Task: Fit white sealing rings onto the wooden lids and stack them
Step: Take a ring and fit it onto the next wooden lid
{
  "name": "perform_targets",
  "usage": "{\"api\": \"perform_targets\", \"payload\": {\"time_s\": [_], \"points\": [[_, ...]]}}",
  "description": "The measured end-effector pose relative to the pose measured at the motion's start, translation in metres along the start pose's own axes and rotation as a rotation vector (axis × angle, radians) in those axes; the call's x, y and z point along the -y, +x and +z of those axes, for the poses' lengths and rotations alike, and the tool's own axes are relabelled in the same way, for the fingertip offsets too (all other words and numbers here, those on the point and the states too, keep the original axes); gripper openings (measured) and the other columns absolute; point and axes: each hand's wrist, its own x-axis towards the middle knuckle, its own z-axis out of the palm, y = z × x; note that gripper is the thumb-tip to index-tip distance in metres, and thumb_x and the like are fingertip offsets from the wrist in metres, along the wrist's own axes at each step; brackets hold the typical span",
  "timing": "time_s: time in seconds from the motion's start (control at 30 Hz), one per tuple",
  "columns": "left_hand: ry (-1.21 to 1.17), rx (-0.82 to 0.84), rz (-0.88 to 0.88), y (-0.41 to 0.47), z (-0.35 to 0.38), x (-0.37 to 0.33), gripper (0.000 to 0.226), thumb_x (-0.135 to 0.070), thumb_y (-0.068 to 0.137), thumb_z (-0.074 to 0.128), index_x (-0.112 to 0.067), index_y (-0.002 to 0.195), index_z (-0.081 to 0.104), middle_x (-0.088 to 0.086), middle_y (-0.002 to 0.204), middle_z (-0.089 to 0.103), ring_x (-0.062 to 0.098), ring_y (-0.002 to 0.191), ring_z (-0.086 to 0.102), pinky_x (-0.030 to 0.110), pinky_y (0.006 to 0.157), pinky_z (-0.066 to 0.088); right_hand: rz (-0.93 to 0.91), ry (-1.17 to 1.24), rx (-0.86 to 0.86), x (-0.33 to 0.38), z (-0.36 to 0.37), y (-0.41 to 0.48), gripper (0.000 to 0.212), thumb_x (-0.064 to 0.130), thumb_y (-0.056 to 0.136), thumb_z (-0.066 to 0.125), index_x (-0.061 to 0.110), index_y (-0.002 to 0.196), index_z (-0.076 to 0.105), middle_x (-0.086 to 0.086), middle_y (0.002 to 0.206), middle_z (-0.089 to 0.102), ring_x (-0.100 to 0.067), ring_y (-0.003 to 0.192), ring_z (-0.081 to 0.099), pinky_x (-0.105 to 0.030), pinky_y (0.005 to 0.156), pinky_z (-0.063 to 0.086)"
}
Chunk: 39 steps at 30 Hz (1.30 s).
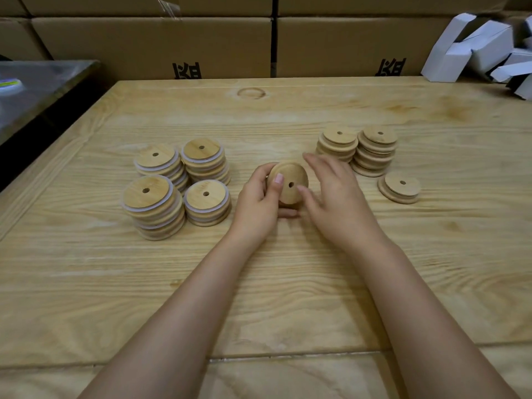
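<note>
Our left hand (259, 198) grips wooden lid (289, 177), tilted up over table (288, 283) centre; our right hand (338, 203) spread loose, thumb at lid's edge. Ringed stacks (152, 197) left, bare stacks (374, 152) right.

Black print (187, 71) on two cardboard boxes (144, 44) (cut by the table (259, 110)) is unreadable

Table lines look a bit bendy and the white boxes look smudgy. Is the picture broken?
No. Head view: the wide lens bows the table lines near the frame's borders. Head view: the white boxes sit in the soft, stretched corner. Head view: fingers of the right hand look slightly smeared, likely motion blur. Head view: light is even, shadows faint.
</note>
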Motion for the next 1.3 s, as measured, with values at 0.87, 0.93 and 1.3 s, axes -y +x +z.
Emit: {"api": "perform_targets", "payload": {"time_s": [0.87,0.93,1.3], "points": [[-0.033,0.041,-0.052,0.002,-0.006,-0.001,0.016,-0.010,0.096,0.048,-0.015,0.109,0.056,0.000,0.084,0.064,0.011,0.072,0.064,0.029,0.055,0.059,0.156,-0.341,0.104,-0.028,-0.041,0.002,0.016,0.023,0.087,0.064,0.011,0.094,0.072,-0.005,0.095,0.067,-0.024,0.089,0.059,-0.035,0.081,0.042],[-0.036,0.041,-0.053,0.001,-0.006,-0.001,0.015,-0.010,0.096,0.048,-0.016,0.108,0.055,0.000,0.083,0.064,0.011,0.071,0.064,0.029,0.055,0.058,0.150,-0.360,0.118,-0.029,-0.041,0.002,0.016,0.022,0.088,0.063,0.011,0.095,0.072,-0.007,0.094,0.069,-0.026,0.089,0.060,-0.035,0.081,0.043],[-0.013,0.043,-0.057,0.001,-0.006,-0.001,0.017,-0.012,0.096,0.049,-0.015,0.112,0.055,-0.001,0.083,0.065,0.009,0.069,0.065,0.028,0.055,0.058,0.179,-0.455,0.088,-0.033,-0.037,-0.002,0.009,0.016,0.087,0.061,0.018,0.092,0.068,-0.003,0.079,0.067,-0.025,0.080,0.057,-0.032,0.083,0.034]]}}
